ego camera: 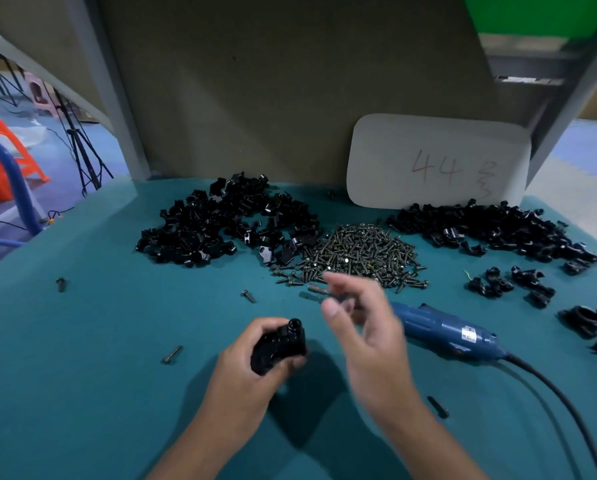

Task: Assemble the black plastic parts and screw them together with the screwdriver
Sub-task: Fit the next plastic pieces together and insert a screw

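Left hand (pixel 255 355) gripping black plastic assembly (pixel 279 344) above teal tabletop (pixel 99 341). Right hand (pixel 363 320) blurred, fingers loosely spread, holding nothing, over blue electric screwdriver (pixel 442 329) lying on tabletop. Screw pile (pixel 356 252) behind, between two heaps of black parts (pixel 221 223).

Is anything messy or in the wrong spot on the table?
A little. A few loose screws lie apart from the big screw pile: one at far left, one mid-table, one near the left hand. Another small dark piece sits by the right arm. Nothing looks broken.
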A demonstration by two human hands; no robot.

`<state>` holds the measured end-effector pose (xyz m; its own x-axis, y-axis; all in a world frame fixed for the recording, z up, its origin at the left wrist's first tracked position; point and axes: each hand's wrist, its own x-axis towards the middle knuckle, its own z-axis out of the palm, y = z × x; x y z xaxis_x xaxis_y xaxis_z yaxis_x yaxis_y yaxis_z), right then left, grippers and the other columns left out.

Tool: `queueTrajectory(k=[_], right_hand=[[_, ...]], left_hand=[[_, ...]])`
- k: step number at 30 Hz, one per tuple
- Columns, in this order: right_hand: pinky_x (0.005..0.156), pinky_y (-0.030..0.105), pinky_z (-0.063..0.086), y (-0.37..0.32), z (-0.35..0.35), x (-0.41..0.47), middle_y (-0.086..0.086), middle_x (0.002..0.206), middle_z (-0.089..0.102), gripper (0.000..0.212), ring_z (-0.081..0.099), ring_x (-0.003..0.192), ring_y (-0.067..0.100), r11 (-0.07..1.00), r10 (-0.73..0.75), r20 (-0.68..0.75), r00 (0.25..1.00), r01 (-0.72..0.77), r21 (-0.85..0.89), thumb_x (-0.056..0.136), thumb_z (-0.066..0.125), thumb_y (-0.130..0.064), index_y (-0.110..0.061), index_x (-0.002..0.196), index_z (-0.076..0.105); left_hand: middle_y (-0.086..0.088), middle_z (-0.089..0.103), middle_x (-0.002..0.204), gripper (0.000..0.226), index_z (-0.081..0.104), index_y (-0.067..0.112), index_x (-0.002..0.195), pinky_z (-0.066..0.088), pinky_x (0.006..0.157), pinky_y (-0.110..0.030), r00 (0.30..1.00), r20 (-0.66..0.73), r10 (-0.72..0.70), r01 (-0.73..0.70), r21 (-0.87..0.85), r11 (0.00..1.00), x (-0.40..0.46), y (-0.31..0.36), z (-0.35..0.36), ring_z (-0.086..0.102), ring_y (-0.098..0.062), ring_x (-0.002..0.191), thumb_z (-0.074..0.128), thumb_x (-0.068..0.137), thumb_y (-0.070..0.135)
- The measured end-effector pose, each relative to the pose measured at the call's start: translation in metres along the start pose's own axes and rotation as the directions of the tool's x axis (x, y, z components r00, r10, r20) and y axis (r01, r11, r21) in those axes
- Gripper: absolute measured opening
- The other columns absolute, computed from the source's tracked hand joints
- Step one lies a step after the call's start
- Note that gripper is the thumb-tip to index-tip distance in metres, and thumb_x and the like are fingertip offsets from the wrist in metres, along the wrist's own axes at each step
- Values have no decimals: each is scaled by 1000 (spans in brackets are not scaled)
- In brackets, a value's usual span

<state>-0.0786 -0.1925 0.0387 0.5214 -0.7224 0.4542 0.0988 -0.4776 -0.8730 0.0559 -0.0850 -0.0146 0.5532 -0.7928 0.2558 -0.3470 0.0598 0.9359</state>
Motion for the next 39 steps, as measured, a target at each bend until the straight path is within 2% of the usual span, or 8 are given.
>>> queueTrajectory(k=[3,7,9,17,21,25,29,39], right_hand=[[72,8,44,2,-27,62,-21,94,62,7,59,86,1,916,-67,40,997,78,-394,97,56,-44,-46,99,62],[83,27,55,40,-59,128,-7,101,71,7,64,87,8,573,337,276,900,37,-819,97,67,-29,-27,103,71],[88,40,57,59,-61,137,-3,101,72,4,66,92,16,488,427,286,858,48,-871,95,71,-27,-27,99,71],[82,40,56,69,-54,138,-4,101,63,7,61,95,18,362,422,291,859,135,-922,99,64,-30,-31,93,65],[67,13,47,33,-53,108,-14,93,64,10,59,83,0,645,180,202,963,39,-763,101,58,-31,-36,93,63],[77,5,44,0,-31,22,-27,94,64,6,61,92,-7,855,-41,249,968,162,-492,91,57,-45,-48,91,62],[76,7,43,7,-13,-17,-20,92,65,7,64,88,-2,891,-150,200,968,220,-397,92,67,-25,-27,93,74],[77,7,41,14,-14,-18,-17,95,64,5,61,92,-1,866,-207,135,969,246,-436,96,69,-22,-24,96,73]], left_hand=[[10,76,104,40,61,45,109,54,91,-34,999,35,-40,41,-37,998,-1,-2,1,72,-12,101,76,73,54],[8,77,103,39,59,48,109,54,94,-39,998,46,-48,50,-44,998,-3,1,1,72,-13,103,75,74,58],[6,77,104,40,59,52,108,54,95,-41,998,28,-50,51,-37,998,-2,1,0,71,-14,103,74,73,60],[5,77,103,43,59,50,110,55,96,-46,998,12,-61,62,-66,996,0,-1,0,72,-16,101,76,72,61],[6,77,103,40,60,48,109,54,97,-43,998,19,-59,60,-87,994,0,0,-1,72,-15,102,77,74,57],[11,75,105,42,60,46,110,53,92,-32,999,4,-51,51,-68,996,1,0,-1,72,-10,101,77,73,56],[20,70,101,38,60,51,108,47,79,-11,1000,0,-22,22,-18,1000,0,4,-1,67,0,93,74,73,55],[10,73,105,37,61,45,111,53,88,-26,997,73,-27,30,-42,999,0,0,0,70,-12,100,77,77,46]])
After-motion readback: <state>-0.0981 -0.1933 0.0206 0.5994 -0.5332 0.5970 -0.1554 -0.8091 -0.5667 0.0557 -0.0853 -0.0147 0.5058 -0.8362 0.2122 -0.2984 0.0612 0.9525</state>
